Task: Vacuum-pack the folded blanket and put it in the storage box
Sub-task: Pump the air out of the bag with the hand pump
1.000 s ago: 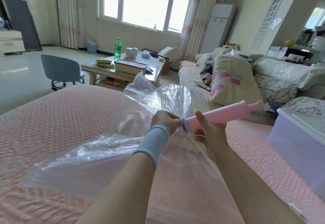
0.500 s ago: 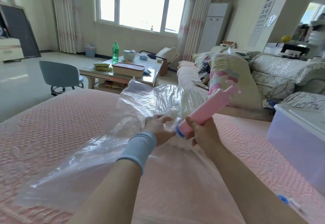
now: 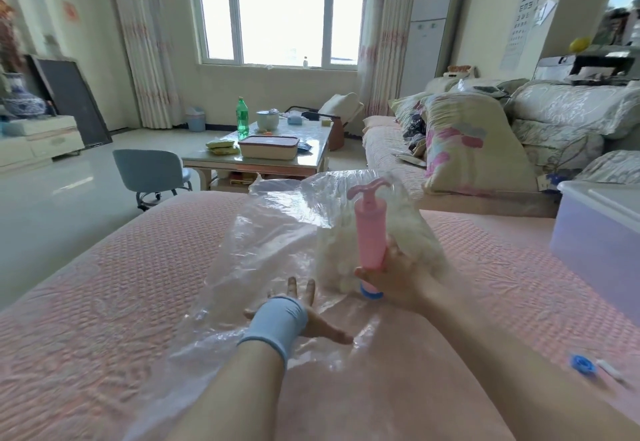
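A clear plastic vacuum bag (image 3: 277, 250) lies across the pink bedspread (image 3: 114, 284). Inside it, at the far right, a cream folded blanket (image 3: 341, 260) shows through the plastic. My right hand (image 3: 398, 276) grips the lower body of a pink hand pump (image 3: 370, 232), which stands upright with its blue base (image 3: 371, 292) down on the bag. My left hand (image 3: 308, 316), with a light blue wristband, presses flat on the bag with its fingers spread, just left of the pump. The translucent storage box (image 3: 602, 246) stands on the bed at the right edge.
A small blue cap (image 3: 583, 365) and a white clip (image 3: 609, 370) lie on the bedspread at the lower right. Beyond the bed stand a blue chair (image 3: 149, 172), a coffee table (image 3: 311, 156) with a green bottle, and a sofa (image 3: 391, 156) piled with pillows.
The pump has swung from lying tilted to the right to standing upright on the bag. My left hand has let go of the bag near the valve and now lies flat with spread fingers.
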A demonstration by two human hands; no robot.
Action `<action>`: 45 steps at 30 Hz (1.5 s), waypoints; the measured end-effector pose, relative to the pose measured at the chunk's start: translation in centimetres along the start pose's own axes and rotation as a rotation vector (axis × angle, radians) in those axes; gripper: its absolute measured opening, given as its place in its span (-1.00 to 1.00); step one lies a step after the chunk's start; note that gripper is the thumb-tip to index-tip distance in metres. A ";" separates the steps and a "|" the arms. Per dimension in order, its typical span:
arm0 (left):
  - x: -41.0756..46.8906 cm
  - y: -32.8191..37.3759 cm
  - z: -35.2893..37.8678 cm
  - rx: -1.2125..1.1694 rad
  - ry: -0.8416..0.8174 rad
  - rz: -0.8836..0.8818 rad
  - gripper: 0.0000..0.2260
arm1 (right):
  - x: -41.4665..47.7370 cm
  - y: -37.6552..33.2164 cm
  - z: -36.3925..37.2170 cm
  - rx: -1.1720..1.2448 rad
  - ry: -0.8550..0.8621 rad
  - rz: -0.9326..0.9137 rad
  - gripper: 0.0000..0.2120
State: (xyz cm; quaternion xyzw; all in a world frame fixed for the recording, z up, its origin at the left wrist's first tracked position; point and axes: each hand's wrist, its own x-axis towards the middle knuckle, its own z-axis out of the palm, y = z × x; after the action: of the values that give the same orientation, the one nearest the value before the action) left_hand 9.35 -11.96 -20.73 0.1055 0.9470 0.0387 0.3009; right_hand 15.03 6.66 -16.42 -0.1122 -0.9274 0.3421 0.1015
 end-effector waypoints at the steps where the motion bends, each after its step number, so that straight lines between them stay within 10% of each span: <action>1: -0.5 0.1 -0.8 0.014 0.039 0.010 0.32 | -0.2 0.2 -0.1 -0.006 0.004 -0.018 -0.40; 6: -4.1 1.9 -4.9 -0.306 0.501 0.453 -0.02 | -1.2 0.4 -0.5 -0.025 -0.029 -0.131 -0.46; 10: -6.0 4.6 -4.6 -0.881 0.523 0.787 -0.38 | -1.1 0.7 -0.7 0.009 -0.046 -0.208 -0.58; 22: -4.7 7.2 -4.3 -0.991 0.641 0.812 -0.43 | -1.4 1.5 -2.3 -0.052 -0.063 -0.191 -0.36; 28: -5.4 8.0 -3.7 -0.947 0.664 0.776 -0.54 | -4.0 -0.2 -5.9 0.206 0.513 -0.422 -0.49; 32: -6.7 8.8 -3.6 -0.921 0.637 0.794 -0.73 | -6.7 -2.2 -7.7 -0.100 0.529 -0.684 -0.50; 39: -7.8 9.0 -2.9 -0.838 0.607 0.766 -0.72 | -8.0 -3.2 -8.3 -0.334 0.477 -0.578 -0.82; 45: -7.4 8.6 -3.0 -0.833 0.619 0.791 -0.54 | -9.0 -6.7 -13.3 -0.203 0.896 -0.924 -0.79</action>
State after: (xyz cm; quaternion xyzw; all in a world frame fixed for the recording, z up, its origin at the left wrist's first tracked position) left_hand 15.07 -5.30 -12.98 0.3048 0.7853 0.5388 -0.0071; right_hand 26.23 7.34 -3.11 0.1575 -0.7756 0.0940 0.6039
